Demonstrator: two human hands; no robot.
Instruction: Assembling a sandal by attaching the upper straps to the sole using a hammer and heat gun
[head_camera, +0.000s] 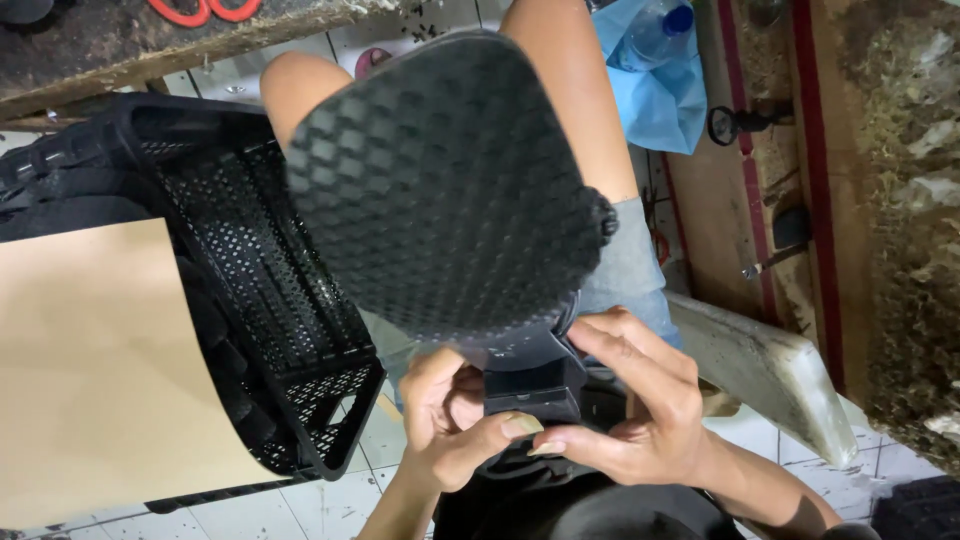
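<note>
Both hands grip a black rubber shoe sole with a woven tread pattern (445, 190), held sole-up over the lap. The left hand (450, 420) and right hand (635, 400) pinch its heel block, apparently pressing it on; firm, even thumb pressure comes next. A black perforated plastic crate (270, 290) stands just beside.

Both hands meet low in the frame, forearms rising from the bottom edge. The left hand (447, 415) curls inward, fingers folded and thumb stretched across to the right, its nail facing up. The right hand (640, 400) arches over from the other side, fingers bent and spread, thumb pointing left to meet the other thumb tip. Bare knees and thighs extend beyond the hands.
</note>
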